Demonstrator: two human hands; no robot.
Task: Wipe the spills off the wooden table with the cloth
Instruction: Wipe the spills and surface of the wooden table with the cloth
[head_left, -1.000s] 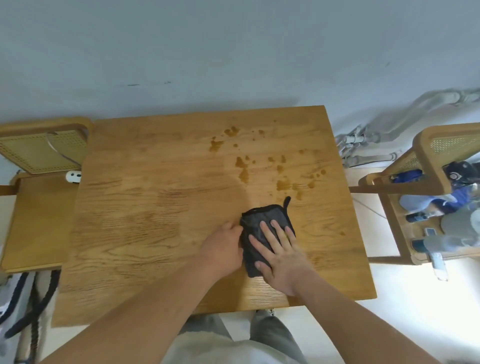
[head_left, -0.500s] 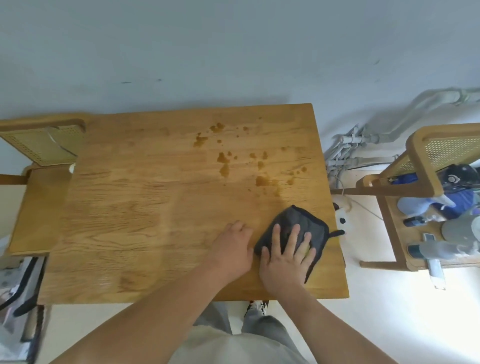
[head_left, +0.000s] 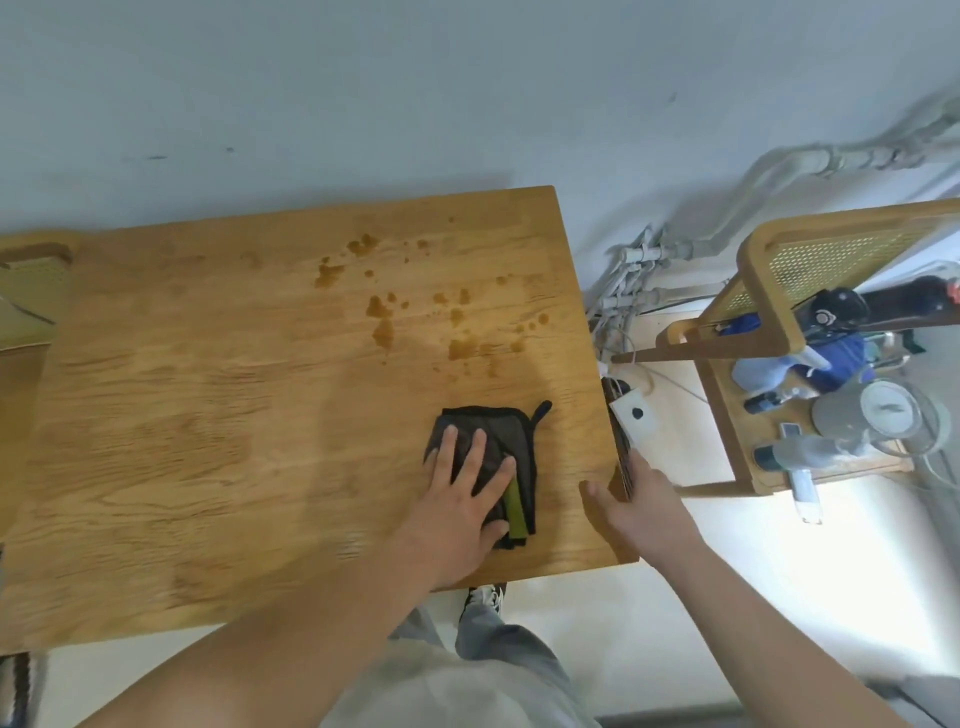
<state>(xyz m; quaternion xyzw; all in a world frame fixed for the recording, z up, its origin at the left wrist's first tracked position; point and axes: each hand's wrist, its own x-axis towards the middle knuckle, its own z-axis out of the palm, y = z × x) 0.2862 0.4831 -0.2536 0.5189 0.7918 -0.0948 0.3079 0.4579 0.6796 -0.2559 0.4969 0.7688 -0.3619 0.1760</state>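
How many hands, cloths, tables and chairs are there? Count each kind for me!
Hands: 2 (left hand, right hand)
Cloths: 1 (cloth)
Tables: 1 (wooden table)
Chairs: 2 (left chair, right chair)
Total: 6

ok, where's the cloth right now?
Head view: the cloth lies flat on the wooden table, near right part, pressed under the left hand, on the near side of the brown spills. The right hand grips the table edge beside it.
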